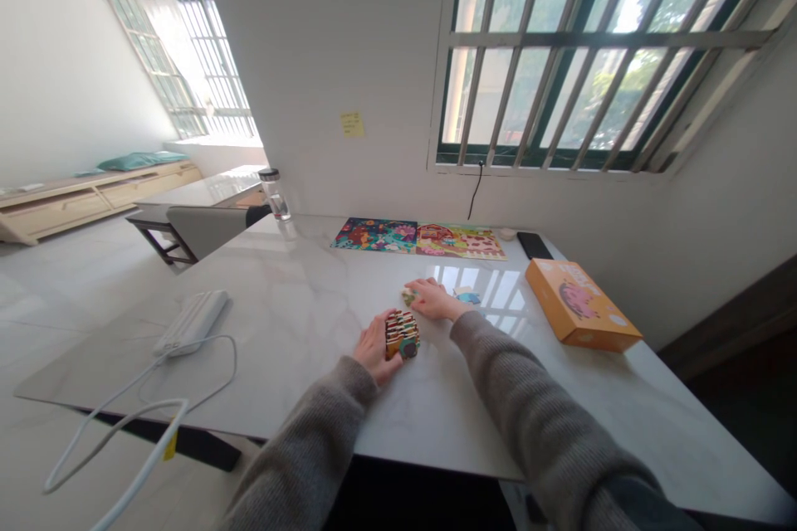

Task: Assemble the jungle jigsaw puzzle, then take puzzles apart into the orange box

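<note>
My left hand is closed round a stack of colourful cards or puzzle pieces, its layered edges showing, low over the white marbled table. Farther forward and to the right, my right hand has its fingers on a small patterned piece at the tabletop; the fingertips partly cover it. A blue piece lies just right of my right hand, near the wrist. Two colourful illustrated sheets, one dark and one lighter, lie side by side at the back of the table.
An orange box sits on the right, with a black phone behind it. A clear bottle stands at the back left. On the left lies a white power strip with looping cables. A wall and barred window rise behind.
</note>
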### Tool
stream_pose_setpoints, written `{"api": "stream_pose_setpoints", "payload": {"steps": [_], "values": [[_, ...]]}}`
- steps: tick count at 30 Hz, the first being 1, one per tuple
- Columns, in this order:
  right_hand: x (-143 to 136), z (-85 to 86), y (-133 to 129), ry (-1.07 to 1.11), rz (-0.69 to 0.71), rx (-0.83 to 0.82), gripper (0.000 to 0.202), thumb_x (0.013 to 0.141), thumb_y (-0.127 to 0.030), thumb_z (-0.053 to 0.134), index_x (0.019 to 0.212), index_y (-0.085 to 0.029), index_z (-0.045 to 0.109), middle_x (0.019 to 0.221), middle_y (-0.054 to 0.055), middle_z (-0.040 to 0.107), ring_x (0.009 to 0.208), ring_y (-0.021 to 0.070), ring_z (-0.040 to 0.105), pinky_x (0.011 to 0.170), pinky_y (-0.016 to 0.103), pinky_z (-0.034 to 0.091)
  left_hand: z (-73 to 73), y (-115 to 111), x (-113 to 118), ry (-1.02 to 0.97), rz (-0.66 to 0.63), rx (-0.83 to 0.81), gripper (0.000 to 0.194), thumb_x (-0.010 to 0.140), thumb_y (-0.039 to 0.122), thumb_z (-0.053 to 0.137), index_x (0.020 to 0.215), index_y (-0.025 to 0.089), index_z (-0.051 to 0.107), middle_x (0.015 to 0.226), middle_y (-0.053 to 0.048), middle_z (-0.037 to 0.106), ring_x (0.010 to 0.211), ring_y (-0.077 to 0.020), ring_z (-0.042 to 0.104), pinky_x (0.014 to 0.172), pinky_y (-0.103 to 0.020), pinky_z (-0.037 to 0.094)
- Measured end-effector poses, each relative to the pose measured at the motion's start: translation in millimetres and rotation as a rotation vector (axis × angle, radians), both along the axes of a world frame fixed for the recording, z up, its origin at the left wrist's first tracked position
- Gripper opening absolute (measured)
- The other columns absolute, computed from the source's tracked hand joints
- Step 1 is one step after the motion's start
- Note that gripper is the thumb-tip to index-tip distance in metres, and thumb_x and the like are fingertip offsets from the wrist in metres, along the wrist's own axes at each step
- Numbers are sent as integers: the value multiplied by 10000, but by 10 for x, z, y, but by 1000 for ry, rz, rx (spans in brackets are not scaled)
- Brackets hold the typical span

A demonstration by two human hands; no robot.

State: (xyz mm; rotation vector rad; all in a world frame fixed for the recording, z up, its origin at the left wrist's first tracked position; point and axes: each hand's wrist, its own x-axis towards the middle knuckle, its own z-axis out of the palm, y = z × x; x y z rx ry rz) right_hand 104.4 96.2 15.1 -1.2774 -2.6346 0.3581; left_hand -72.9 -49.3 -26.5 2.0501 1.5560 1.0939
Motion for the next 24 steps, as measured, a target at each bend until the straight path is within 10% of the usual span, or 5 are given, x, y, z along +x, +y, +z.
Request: {"api": "stream_pose_setpoints", "payload": {"steps": [6,10,14,20,24], "values": [[183,129,0,-34,-40,-38,557,644,-367,847,1137,-164,686,1121,150,608,1096,321,536,912,401,436,12,0,7,3,-11,10,809,659,198,629,1414,215,337,1337,-133,562,1231,-330,554,1066,-538,409],[375,240,-143,58,-65,-19,157,831,-289,670,889,-149,711,935,86,620,911,208,583,811,298,443,-3,11,5,-3,-13,20,813,657,201,626,1411,238,327,1332,-124,567,1219,-325,564,1058,-535,413],[588,311,-382,371,-92,-127,238,919,-368,527,849,-167,636,693,-4,576,637,137,539,606,253,415,-6,14,7,1,-6,18,805,670,224,633,1412,236,322,1325,-119,574,1205,-319,574,1067,-529,409],[588,119,-919,941,71,-613,354,869,-552,596,893,-222,471,757,16,684,666,156,624,679,318,495,76,-22,20,26,-2,-16,817,674,186,633,1426,215,316,1354,-130,553,1235,-324,551,1065,-518,414],[443,-91,-1141,856,14,-528,355,854,-554,598,802,-220,488,732,2,628,668,157,592,648,300,467,110,-31,16,33,-23,-35,829,690,190,642,1441,194,294,1385,-147,529,1279,-330,523,1075,-527,404]]}}
